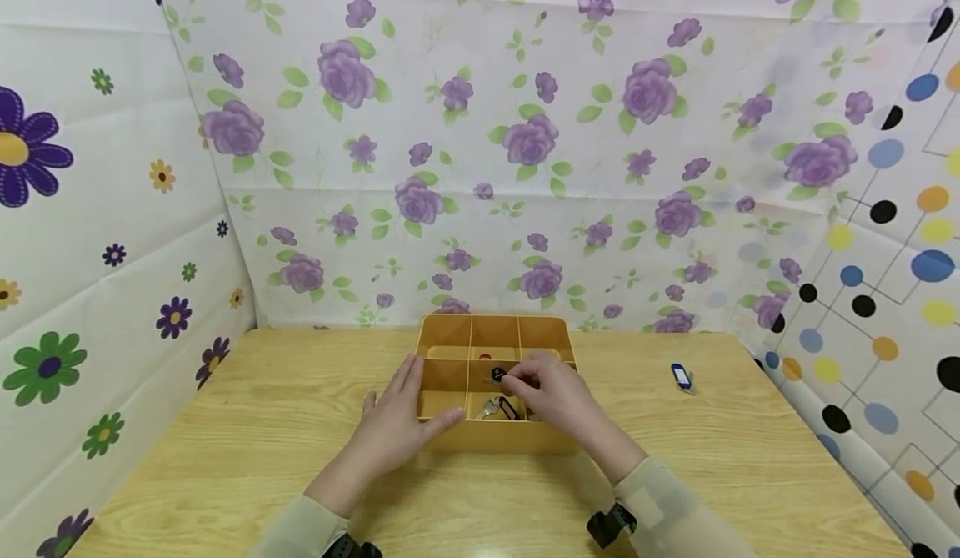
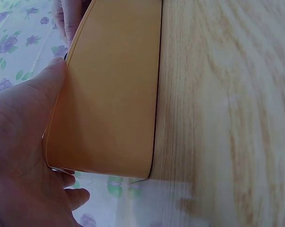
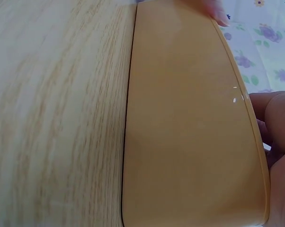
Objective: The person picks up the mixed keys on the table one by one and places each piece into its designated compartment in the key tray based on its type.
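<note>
An orange divided box (image 1: 498, 437) stands on the table, its compartments in two rows. My left hand (image 1: 401, 420) rests at its front left corner, fingers straight along the left side and thumb over the front rim. Over the front middle compartment, my right hand (image 1: 551, 387) pinches a small key with a round black head (image 1: 498, 374). Below it in that compartment lie metal keys (image 1: 489, 409) with a black tag (image 1: 508, 409). A small red thing (image 1: 485, 357) shows in the back middle compartment. In the right wrist view the box wall (image 3: 190, 118) hides the right fingertips.
A blue key tag (image 1: 682, 376) with a key lies on the wooden table (image 1: 645, 475), right of the box. Behind the table hangs a flowered cloth (image 1: 450, 124), with patterned cloths at both sides.
</note>
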`<state>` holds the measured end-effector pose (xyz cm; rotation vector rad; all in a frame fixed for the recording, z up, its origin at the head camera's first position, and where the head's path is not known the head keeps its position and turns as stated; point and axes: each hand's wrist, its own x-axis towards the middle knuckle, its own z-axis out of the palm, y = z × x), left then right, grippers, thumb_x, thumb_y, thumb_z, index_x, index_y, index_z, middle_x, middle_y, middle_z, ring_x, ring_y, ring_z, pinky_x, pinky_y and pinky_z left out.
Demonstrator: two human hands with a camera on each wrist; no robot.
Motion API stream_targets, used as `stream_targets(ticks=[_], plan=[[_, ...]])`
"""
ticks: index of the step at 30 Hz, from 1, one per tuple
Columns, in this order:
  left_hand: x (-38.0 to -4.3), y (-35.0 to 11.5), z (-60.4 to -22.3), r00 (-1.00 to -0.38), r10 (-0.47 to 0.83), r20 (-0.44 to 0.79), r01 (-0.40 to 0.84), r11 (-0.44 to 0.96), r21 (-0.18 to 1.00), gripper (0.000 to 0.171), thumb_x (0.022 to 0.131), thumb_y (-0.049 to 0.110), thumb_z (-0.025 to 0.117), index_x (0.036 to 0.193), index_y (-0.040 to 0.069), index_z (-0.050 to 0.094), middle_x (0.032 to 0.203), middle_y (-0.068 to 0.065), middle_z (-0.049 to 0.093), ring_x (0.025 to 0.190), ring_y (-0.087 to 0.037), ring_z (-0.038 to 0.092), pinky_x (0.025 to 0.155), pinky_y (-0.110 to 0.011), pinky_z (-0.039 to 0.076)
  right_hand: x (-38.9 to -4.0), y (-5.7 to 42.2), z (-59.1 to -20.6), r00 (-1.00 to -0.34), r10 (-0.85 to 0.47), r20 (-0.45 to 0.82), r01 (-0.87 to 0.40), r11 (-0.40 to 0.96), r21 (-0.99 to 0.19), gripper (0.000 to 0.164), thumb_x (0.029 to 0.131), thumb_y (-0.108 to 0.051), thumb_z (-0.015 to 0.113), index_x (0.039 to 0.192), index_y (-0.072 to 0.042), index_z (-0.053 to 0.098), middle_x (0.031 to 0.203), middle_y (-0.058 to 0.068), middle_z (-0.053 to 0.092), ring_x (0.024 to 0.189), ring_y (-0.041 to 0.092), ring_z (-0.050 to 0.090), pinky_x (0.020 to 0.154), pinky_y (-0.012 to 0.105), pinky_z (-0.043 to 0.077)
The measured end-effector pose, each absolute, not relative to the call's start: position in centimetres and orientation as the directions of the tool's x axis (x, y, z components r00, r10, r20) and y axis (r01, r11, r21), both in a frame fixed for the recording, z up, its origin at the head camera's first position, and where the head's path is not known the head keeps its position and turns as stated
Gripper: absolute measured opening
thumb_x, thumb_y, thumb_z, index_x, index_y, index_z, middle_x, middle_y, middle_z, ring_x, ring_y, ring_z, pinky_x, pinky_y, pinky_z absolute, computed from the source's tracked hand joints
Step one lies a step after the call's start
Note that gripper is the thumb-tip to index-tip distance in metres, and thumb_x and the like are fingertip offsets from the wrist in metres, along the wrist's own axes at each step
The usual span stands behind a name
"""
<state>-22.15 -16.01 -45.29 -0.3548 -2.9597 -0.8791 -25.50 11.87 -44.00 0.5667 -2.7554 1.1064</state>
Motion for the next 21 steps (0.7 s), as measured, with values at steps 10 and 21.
stream_targets(ticks=[10, 21], plan=[[-22.06, -16.06, -45.3, -0.976, 0.2, 0.089, 0.216, 0.814, 0.539, 0.125, 0.095, 0.087, 0.059, 0.177, 0.003, 0.014, 0.184, -0.015, 0.006, 0.16, -0.048, 0.034, 0.122, -0.084, 0.006, -25.5, 11.69, -44.18, -0.913, -0.304, 0.273, -0.409, 0.682, -0.606, 0.017, 0.109, -0.026, 0.075, 0.097, -0.021, 0.086, 0.095, -0.006, 0.062, 0.074, 0.013, 0.057, 0.066, 0.034, 0.051], [-22.13, -15.98, -45.25, -0.972, 0.212, 0.098, 0.231, 0.815, 0.531, 0.126, 0.095, 0.088, 0.057, 0.176, 0.003, 0.013, 0.184, -0.017, 0.007, 0.161, -0.048, 0.031, 0.122, -0.085, 0.007, -25.22, 11.91, -44.03, -0.924, -0.276, 0.264, -0.382, 0.663, -0.644, 0.023, 0.107, -0.03, 0.077, 0.122, -0.014, 0.085, 0.098, -0.007, 0.067, 0.076, 0.013, 0.058, 0.066, 0.033, 0.049]])
